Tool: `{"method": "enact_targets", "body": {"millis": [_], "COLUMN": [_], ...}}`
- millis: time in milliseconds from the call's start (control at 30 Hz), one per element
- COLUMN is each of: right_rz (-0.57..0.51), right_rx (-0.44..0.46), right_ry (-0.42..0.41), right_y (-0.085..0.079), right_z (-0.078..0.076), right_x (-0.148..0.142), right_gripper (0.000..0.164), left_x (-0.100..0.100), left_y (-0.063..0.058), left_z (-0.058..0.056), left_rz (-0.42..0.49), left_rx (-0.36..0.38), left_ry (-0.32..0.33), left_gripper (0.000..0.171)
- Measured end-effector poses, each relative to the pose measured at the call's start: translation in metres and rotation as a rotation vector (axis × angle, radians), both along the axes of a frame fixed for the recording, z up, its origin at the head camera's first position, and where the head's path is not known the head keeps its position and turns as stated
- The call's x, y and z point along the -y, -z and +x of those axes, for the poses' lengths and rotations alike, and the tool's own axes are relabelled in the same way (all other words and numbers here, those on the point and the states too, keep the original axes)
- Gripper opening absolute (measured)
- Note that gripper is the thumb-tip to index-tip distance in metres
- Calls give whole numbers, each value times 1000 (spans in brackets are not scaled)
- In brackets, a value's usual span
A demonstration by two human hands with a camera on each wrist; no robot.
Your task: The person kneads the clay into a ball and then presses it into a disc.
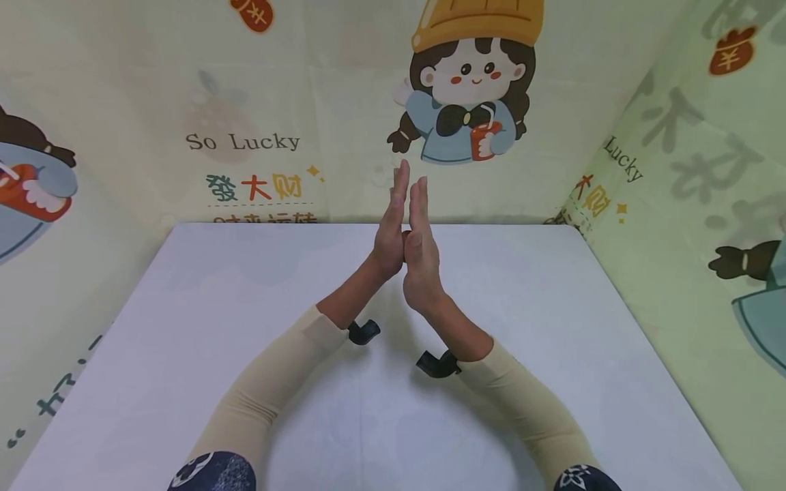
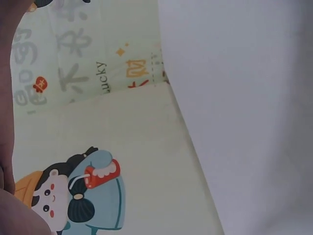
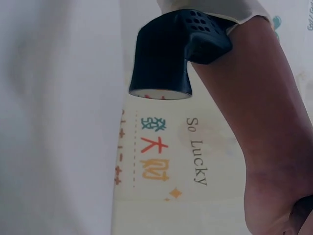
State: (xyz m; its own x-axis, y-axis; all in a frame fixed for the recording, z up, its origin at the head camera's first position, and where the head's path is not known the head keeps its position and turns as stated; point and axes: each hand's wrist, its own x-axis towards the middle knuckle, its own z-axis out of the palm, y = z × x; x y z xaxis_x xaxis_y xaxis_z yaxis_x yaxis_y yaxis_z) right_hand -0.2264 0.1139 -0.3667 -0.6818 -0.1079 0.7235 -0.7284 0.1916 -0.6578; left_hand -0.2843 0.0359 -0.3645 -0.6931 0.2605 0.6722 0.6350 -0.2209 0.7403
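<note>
Both hands are raised above the white table (image 1: pixel 295 273), fingers straight and pointing up and away. My left hand (image 1: pixel 389 239) and my right hand (image 1: pixel 422 262) stand palm facing palm, meeting near the bases of the palms, with a narrow gap between the fingertips. A small dark patch shows between the palms; what it is cannot be made out. In the left wrist view only an edge of a hand (image 2: pixel 6 107) shows at the left border. The right wrist view shows the left forearm (image 3: pixel 264 98) and part of the hand at its lower right.
Black wrist cameras (image 1: pixel 439 364) hang under both wrists, the left one (image 3: pixel 161 58) large in the right wrist view. Cream sleeves (image 1: pixel 288 368) cover the forearms. Behind the table rises a pale printed cloth (image 1: pixel 356 102) with cartoon figures and lettering.
</note>
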Motion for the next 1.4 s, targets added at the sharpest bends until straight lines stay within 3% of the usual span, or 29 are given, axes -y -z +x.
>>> {"method": "enact_targets", "body": {"millis": [367,733,1033,1200,1400], "right_rz": [-35,-98,-146,-181,-212], "right_rx": [-37,10,79,85,86], "right_ry": [47,2,-42,-96,-145], "right_y": [-10,-19,-28,-37,-46], "right_z": [-7,-15,-25,-28,-33], "right_x": [-4,-11,-23,-30,-36], "right_gripper": [89,92,86,71,72], "left_x": [-9,-9,-9,-8,-8], "left_y": [8,15,12,6,0], "left_z": [6,13,27,37,47], "left_rz": [73,6,-29,-41,-37], "left_rx": [91,57,131,94,44], "left_ry": [140,139,143,148,183], "left_gripper": [62,62,62,62,64]}}
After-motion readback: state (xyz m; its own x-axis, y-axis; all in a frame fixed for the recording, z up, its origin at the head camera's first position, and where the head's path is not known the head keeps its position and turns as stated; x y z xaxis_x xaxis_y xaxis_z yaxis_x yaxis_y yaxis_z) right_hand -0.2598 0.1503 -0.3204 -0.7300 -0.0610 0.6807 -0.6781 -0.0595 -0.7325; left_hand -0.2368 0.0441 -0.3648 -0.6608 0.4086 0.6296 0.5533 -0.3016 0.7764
